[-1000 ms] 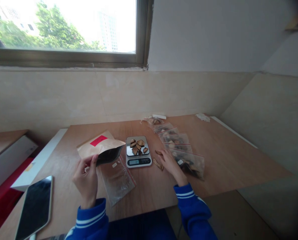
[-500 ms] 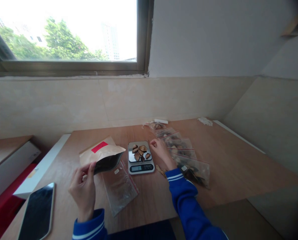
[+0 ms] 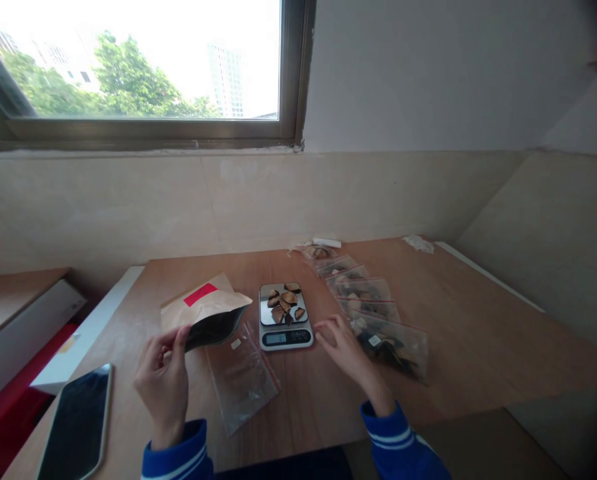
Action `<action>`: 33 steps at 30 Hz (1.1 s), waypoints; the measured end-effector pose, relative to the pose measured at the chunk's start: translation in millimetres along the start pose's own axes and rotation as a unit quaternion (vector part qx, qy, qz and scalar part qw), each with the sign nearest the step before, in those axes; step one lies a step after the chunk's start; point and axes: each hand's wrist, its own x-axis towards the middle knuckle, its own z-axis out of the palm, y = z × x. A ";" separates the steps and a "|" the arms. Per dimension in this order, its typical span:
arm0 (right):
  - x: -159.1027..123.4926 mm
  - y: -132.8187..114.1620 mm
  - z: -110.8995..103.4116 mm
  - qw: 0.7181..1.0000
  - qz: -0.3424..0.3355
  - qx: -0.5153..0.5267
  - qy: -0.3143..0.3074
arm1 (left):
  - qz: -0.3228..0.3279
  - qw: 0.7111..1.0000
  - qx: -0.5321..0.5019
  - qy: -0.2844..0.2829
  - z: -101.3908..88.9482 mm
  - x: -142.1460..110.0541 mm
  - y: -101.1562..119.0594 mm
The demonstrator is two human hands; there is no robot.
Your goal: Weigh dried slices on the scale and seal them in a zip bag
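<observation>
My left hand pinches the edge of a kraft paper pouch with a red label. The pouch is tilted, its dark mouth gaping toward me. Brown dried slices lie spread on the plate of a digital kitchen scale; its display is lit but unreadable. Just right of the scale, low over the table, my right hand has its thumb and forefinger slightly apart. Nothing shows between them, and the spot beneath is hidden. A clear zip bag lies flat below the pouch.
Several zip bags of dried pieces overlap in a row right of the scale. A phone lies at the table's left. At the back are a white roll-like item and a crumpled white piece. A window is above.
My right hand has moved from the scale's far right side toward me, covering a pale piece on the table. Another slice now shows on the plate's far edge. The left hand stays with the pouch.
</observation>
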 end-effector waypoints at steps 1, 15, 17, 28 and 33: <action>-12.3 4.6 2.0 1.000 0.011 -0.008 0.006 | -0.002 1.000 0.004 0.004 0.0 -0.7 1.8; -25.2 10.8 0.5 0.999 0.035 -0.013 0.028 | -0.010 0.999 0.030 0.029 -6.5 -3.3 12.6; -18.1 3.0 -2.9 0.999 0.033 0.014 0.032 | -0.010 0.999 0.033 0.030 -7.2 -3.8 12.7; 44.9 -78.6 11.9 0.993 -0.091 0.074 0.012 | -0.003 1.000 0.021 0.001 -4.2 -9.9 3.2; 65.8 -100.6 55.1 0.986 -0.159 -0.023 -0.050 | 0.003 1.000 0.027 0.001 -6.9 -11.9 4.3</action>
